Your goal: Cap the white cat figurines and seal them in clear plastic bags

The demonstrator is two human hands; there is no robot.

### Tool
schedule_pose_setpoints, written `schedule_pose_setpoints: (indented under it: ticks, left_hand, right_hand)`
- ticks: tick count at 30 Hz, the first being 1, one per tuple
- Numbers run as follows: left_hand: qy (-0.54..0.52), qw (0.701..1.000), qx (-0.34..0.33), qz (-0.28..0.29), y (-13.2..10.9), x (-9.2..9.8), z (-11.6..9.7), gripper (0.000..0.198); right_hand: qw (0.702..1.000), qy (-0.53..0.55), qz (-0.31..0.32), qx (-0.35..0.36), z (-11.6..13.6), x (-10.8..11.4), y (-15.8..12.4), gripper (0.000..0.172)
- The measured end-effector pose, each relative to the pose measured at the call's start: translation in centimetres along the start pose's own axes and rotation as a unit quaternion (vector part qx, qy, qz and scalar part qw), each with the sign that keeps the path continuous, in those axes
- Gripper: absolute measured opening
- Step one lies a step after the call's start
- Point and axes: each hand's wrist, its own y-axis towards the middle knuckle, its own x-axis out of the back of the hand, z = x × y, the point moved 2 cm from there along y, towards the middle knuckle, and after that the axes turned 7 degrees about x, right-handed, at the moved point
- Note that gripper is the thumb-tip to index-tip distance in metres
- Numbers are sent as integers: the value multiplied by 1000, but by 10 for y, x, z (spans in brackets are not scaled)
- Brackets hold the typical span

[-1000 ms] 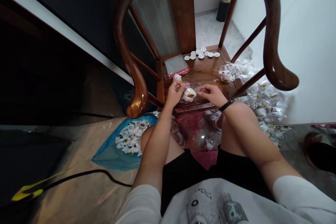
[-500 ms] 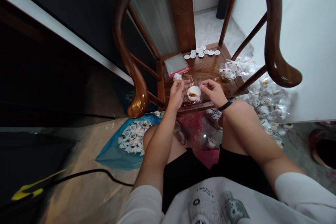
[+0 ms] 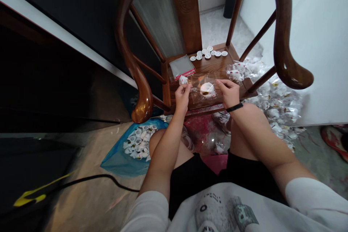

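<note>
A glossy dark-brown wooden chair (image 3: 201,69) with curved, rounded arms faces the seated wearer. On the floor to the right lies a shiny heap of film-wrapped white pieces (image 3: 280,107); to the left, a thin blue plastic bag (image 3: 115,163) spreads under loose white ones. Over the seat's front half, the left hand (image 3: 182,97) and right hand (image 3: 230,93) are apart, each with thumb and fingers pinched on a clear bag (image 3: 197,87) of crinkled film, drawn out sideways between them. Inside sits a rounded white piece (image 3: 208,87), its broad round face turned upward, a gold patch toward the wearer; its long axis is unclear. Beyond lie a flat stack of clear sleeves (image 3: 181,66), red-edged, and small white discs (image 3: 208,56).
</note>
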Motion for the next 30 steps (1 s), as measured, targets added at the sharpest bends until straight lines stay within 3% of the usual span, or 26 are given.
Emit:
schedule_pose_setpoints:
  ticks: [4, 9, 11, 13, 15, 17, 19, 22, 26, 30]
  left_hand:
    - [63, 995, -74, -26, 3, 2, 0, 42]
    - [35, 998, -54, -11, 3, 2, -2, 37]
    - [22, 998, -42, 30, 2, 1, 1, 27]
    - [42, 993, -13, 107, 2, -1, 5, 26]
    - [92, 979, 23, 178, 2, -4, 10, 42]
    - [136, 967, 32, 211, 1, -7, 13, 54]
    - [133, 971, 7, 200, 0, -9, 12, 49]
    - [79, 986, -28, 145, 0, -10, 11, 27]
    - [55, 995, -40, 73, 5, -9, 13, 34]
    - [55, 998, -22, -2, 5, -5, 12, 37]
  right_hand:
    - [1000, -3, 13, -3, 1, 1, 1, 31]
    - [999, -13, 28, -31, -6, 1, 4, 31]
    - [999, -8, 32, -36, -9, 0, 4, 34]
    - [999, -1, 33, -31, -10, 0, 4, 37]
    - [999, 2, 30, -25, -10, 1, 4, 39]
    - [999, -2, 29, -25, -8, 2, 4, 40]
    - [999, -4, 28, -26, -6, 3, 5, 43]
    - [999, 0, 37, -22, -5, 3, 5, 47]
    - [999, -7, 50, -9, -7, 4, 6, 50]
    - [1000, 24, 10, -16, -10, 7, 10, 54]
